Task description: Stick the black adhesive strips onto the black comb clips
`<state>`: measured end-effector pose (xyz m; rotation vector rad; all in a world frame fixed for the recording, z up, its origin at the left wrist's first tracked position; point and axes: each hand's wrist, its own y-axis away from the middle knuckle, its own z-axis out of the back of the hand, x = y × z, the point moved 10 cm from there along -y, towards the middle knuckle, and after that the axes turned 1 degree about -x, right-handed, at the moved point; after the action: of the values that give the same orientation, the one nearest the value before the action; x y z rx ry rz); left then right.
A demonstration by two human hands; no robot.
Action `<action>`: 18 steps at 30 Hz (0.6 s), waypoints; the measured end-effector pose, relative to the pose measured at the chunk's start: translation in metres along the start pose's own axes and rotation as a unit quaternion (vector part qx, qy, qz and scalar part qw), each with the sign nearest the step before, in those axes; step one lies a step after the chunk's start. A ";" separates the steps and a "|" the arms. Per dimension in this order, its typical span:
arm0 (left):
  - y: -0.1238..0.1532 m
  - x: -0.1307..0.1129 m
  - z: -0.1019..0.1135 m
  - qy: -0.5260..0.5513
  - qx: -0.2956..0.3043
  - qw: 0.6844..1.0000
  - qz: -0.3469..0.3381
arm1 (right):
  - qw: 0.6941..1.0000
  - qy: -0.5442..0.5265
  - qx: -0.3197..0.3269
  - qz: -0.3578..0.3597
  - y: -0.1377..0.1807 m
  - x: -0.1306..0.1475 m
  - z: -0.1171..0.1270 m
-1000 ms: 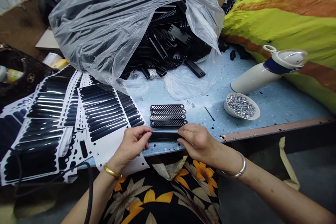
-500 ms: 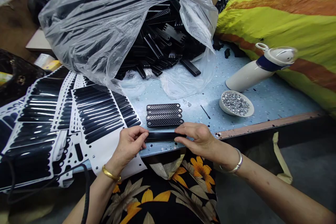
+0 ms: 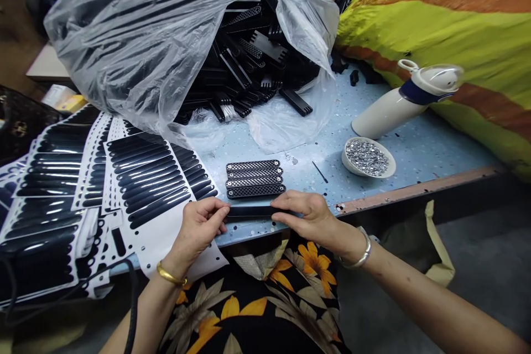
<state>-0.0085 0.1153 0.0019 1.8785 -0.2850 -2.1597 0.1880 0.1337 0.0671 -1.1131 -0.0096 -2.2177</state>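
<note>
My left hand (image 3: 199,227) and my right hand (image 3: 309,214) pinch the two ends of one long black strip (image 3: 249,211), held flat just above the table's front edge. Both hands have their fingers closed on it. Right behind the strip lies a neat row of several black perforated comb pieces (image 3: 254,179). White backing sheets carrying black elongated stickers (image 3: 153,177) fan out to the left of my left hand.
A big clear plastic bag (image 3: 157,38) spills black comb parts (image 3: 257,72) at the back. A small white bowl of shiny bits (image 3: 367,157) and a tipped white bottle (image 3: 404,100) lie right. A yellow-orange sack (image 3: 448,22) fills the far right.
Both hands stay pinched on the black strip. The view has drifted so everything sits slightly lower-left to upper-left in frame; the hands barely moved against the table.
</note>
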 end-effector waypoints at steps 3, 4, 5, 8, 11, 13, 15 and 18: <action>0.000 -0.003 0.000 -0.005 0.001 1.000 -0.004 | 0.999 0.012 -0.001 0.032 0.002 0.007 -0.002; 0.000 -0.003 0.000 -0.008 0.001 1.000 -0.006 | 0.998 0.024 -0.005 0.050 0.004 0.011 -0.002; 0.001 -0.003 0.000 -0.010 0.001 1.000 -0.009 | 0.997 0.040 -0.013 0.071 0.005 0.015 -0.001; 0.001 -0.003 0.000 -0.016 0.001 1.000 -0.014 | 0.989 0.078 -0.034 0.117 0.009 0.025 0.000; 0.001 -0.003 0.000 -0.018 0.002 1.000 -0.016 | 0.995 0.038 -0.027 0.088 0.008 0.016 0.000; 0.001 -0.003 0.000 -0.016 0.003 1.000 -0.014 | 0.999 0.004 -0.016 0.051 0.006 0.006 -0.001; 0.001 -0.002 0.000 -0.013 0.005 1.000 -0.010 | 0.999 -0.012 -0.007 0.030 0.005 -0.001 -0.001; 0.000 -0.002 0.000 -0.006 0.006 1.000 -0.009 | 1.000 -0.017 -0.006 0.022 0.005 -0.005 -0.001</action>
<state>-0.0083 0.1160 0.0042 1.8811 -0.2849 -2.1862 0.1926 0.1326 0.0613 -1.1473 0.0126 -2.1618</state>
